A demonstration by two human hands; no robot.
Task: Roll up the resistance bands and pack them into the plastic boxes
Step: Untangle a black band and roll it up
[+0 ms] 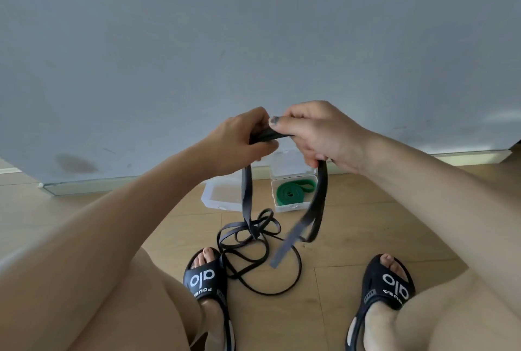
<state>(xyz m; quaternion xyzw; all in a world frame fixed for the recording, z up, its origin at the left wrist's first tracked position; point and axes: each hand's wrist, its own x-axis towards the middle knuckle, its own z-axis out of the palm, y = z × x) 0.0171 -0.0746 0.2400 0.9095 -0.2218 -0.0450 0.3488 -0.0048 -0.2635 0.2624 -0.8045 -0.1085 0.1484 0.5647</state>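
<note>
A person sits and looks down at their own two hands, held up in front of a gray wall (253,26). Both hands hold a long black resistance band (249,198).

The left hand (239,139) has its fingers and thumb curled round the band. The right hand (313,132) is right next to it, and its thumb and fingers pinch the same band. A short flat piece of the band runs between the two hands. Both grips are closed tight on it.

From the left hand the band hangs straight down to the floor. There it lies in a messy pile of loops, between the two feet and a bit in front of them. From the right hand another part hangs down in a long loop. Its low end looks blurry.

On the wooden floor (366,224), close to the wall, sit two clear plastic boxes. The right box (293,208) is open, with its lid (284,164) standing up behind it. Inside it lies a green resistance band (290,191), rolled into a coil. The left box (222,194) is just beside it, and part of it is hidden behind the hanging black band. I cannot tell what is inside it.

The person wears black slide sandals with white letters on top. The left sandal (204,280) touches the pile of black loops. The right sandal (390,284) is well apart from it.
</note>
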